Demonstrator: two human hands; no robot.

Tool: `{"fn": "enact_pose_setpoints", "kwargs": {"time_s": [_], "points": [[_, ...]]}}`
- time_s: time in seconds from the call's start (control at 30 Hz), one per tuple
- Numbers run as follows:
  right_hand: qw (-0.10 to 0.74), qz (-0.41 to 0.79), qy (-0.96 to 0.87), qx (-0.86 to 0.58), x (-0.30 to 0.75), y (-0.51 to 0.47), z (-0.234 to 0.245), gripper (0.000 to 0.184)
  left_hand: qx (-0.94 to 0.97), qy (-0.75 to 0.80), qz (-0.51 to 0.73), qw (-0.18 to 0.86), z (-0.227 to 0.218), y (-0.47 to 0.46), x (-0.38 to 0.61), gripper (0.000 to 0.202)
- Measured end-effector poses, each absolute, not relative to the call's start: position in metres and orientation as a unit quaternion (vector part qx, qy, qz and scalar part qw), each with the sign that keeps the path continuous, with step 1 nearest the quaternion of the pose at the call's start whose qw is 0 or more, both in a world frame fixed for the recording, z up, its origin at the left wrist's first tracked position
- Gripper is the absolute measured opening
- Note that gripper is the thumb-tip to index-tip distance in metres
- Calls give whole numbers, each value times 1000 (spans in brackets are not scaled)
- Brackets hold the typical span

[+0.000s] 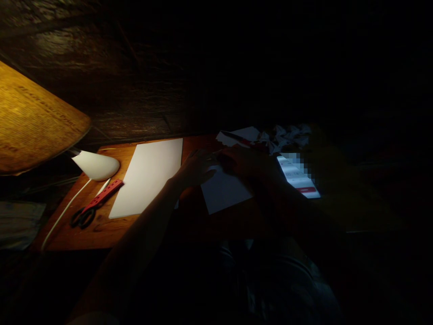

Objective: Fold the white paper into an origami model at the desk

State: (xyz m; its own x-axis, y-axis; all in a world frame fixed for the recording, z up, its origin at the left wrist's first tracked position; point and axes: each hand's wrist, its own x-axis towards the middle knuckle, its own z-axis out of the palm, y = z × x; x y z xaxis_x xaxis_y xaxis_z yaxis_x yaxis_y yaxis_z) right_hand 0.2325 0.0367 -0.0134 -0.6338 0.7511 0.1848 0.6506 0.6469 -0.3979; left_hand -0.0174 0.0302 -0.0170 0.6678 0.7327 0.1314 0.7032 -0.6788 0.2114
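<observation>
- my left hand (199,168) sits on top edge of small paper (225,192), mid bench (101,232); can't tell if it grips
- my right hand (244,160) just beside it, too dark to tell
- lit phone (297,177) to the right, big sheet (147,176) to the left

blank white sheet (147,176) at 9 o'clock, lamp head (97,165) further out, scissors (96,204) at 8, lit phone (299,177) at 3, crumpled paper (286,135) at 1

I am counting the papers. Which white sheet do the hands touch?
The small sheet in the middle: the left hand and right hand rest on its far edge. The large sheet lies untouched to its left.
</observation>
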Motion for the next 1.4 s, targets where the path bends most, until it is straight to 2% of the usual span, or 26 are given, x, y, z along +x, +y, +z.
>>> {"fn": "enact_pose_setpoints", "kwargs": {"time_s": [0.13, 0.27, 0.47, 0.77, 1.17, 1.4], "points": [[172, 139, -897, -382, 233, 39, -14, 55, 912, 392, 99, 69, -18, 30, -18, 44], [134, 118, -908, -379, 232, 37, -10, 58, 916, 384, 103, 61, -19, 31, -19, 43], [107, 99, -897, -418, 225, 29, -2, 47, 913, 391, 97, 56, -20, 30, -18, 39], [104, 87, -884, -447, 219, 27, -4, 41, 908, 405, 88, 56, -18, 26, -16, 38], [109, 63, -891, -435, 217, 25, -6, 42, 909, 400, 99, 67, -19, 28, -18, 38], [90, 53, -881, -462, 212, 20, -1, 45, 885, 439, 131, 85, -20, 26, -15, 48]]}}
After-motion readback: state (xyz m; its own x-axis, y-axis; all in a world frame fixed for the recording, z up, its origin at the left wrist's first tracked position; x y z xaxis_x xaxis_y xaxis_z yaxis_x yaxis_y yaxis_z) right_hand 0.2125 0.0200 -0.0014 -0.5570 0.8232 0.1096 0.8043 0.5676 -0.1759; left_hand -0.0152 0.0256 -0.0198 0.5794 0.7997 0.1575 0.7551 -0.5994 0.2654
